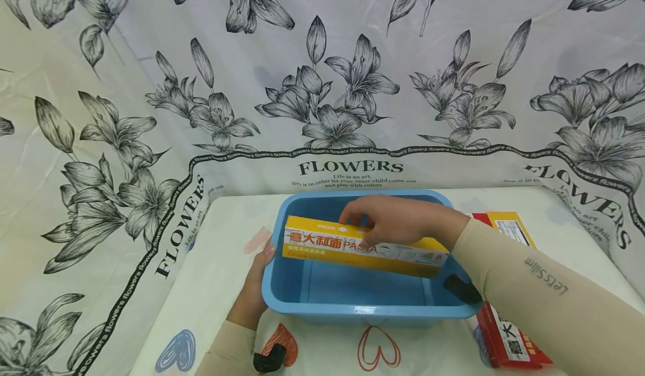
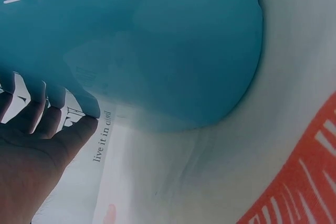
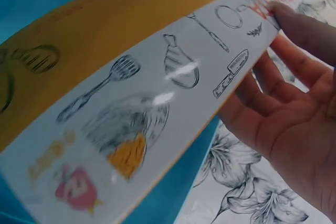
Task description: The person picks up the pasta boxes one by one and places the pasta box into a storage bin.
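A yellow and white pasta box [image 1: 327, 245] hangs tilted over the blue plastic tub [image 1: 368, 309], its left end higher. My right hand [image 1: 385, 219] grips the box along its upper edge, thumb on the printed face. In the right wrist view, the thumb of my right hand [image 3: 299, 77] presses the white panel of the box [image 3: 152, 77], and the fingers curl behind it. On the left, my left hand [image 1: 257, 275] touches the outside of the tub near its rim. The left wrist view shows straight, spread fingers of my left hand [image 2: 47, 135] against the tub wall [image 2: 157, 51].
Right of the tub lie a red pasta box [image 1: 509, 337] and a yellow-and-red package [image 1: 509, 225], partly behind my forearm. Dark wrist devices [image 1: 270, 358] sit on both wrists. Behind the table [image 1: 227, 219] hangs a flower-printed cloth [image 1: 342, 85].
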The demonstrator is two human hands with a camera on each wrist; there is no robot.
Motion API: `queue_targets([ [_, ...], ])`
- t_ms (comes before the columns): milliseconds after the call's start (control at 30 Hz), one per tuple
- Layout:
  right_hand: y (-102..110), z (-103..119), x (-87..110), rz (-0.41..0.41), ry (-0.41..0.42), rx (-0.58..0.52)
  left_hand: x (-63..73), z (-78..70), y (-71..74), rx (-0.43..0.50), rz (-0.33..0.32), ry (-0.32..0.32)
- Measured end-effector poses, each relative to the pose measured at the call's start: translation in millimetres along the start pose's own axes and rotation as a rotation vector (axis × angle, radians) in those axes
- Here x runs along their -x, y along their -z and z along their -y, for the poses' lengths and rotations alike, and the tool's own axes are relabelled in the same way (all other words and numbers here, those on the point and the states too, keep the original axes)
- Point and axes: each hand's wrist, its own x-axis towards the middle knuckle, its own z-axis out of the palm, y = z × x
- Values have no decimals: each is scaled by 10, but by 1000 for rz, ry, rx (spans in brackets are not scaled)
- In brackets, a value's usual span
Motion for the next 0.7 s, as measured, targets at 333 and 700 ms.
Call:
queue_targets([
  [333, -164, 47, -104, 136, -75, 101, 286, -1699, -1169, -97, -115, 135],
  [700, -311, 116, -187, 186, -82, 130, 277, -1604, -1096, -98, -105, 111],
])
